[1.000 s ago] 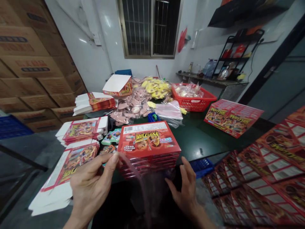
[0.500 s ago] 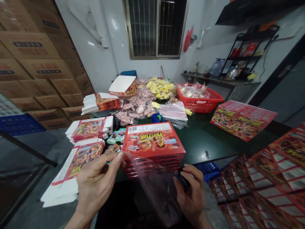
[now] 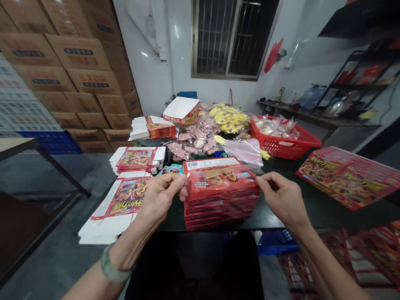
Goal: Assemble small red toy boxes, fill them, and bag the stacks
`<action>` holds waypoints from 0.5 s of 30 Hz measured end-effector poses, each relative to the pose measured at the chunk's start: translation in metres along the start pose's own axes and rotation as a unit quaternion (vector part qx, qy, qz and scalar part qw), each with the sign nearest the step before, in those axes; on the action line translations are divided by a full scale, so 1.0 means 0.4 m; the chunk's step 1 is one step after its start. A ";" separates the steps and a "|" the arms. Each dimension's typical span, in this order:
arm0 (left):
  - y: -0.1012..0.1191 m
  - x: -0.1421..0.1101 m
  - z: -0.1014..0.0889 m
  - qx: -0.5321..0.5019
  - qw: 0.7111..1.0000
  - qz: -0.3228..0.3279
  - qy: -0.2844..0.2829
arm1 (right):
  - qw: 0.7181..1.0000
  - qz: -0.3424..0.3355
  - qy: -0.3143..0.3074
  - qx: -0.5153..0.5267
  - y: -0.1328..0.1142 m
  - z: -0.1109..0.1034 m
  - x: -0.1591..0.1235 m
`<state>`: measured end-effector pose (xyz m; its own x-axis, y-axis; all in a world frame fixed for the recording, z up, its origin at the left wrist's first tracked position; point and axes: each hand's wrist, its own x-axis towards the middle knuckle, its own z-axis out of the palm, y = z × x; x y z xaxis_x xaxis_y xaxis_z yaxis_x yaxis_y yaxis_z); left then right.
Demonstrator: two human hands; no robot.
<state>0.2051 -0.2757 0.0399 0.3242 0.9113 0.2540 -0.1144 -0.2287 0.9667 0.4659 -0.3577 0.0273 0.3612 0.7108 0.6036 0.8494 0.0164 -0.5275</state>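
Note:
A piece of clear plastic film [image 3: 218, 174] is stretched between my two hands, across the upper front of a stack of flat red printed boxes [image 3: 221, 208]. My left hand [image 3: 164, 193] pinches the film's left end, close to the stack's left corner. At the right corner, my right hand [image 3: 279, 193] pinches the other end between thumb and fingers. Whether the film touches the boxes, I cannot tell. Folded printed cartons [image 3: 117, 204] lie left of the stack, partly behind my left hand. A green bangle [image 3: 114, 264] circles my left wrist.
Beyond the stack lie bagged pink pieces [image 3: 203, 133] and bagged yellow pieces [image 3: 229, 118]. A red basket [image 3: 287, 146] holds more bagged items. Printed boxes [image 3: 346, 179] stand on the green table's right side. Brown cartons [image 3: 84, 79] are piled at the left wall.
My right hand has risen from beside the stack's lower right and now grips the film. The film, hanging down before, is spread level across the stack. The view has shifted left.

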 end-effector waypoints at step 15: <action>0.015 0.020 -0.008 0.005 0.998 0.025 -0.054 | 0.899 -0.158 -0.344 0.219 -0.271 0.118 0.108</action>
<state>0.2039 -0.2687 0.0475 0.4177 0.8568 0.3024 -0.1235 -0.2762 0.9531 0.3712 -0.2955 0.0826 -0.3230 0.8862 0.3321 0.5808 0.4626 -0.6698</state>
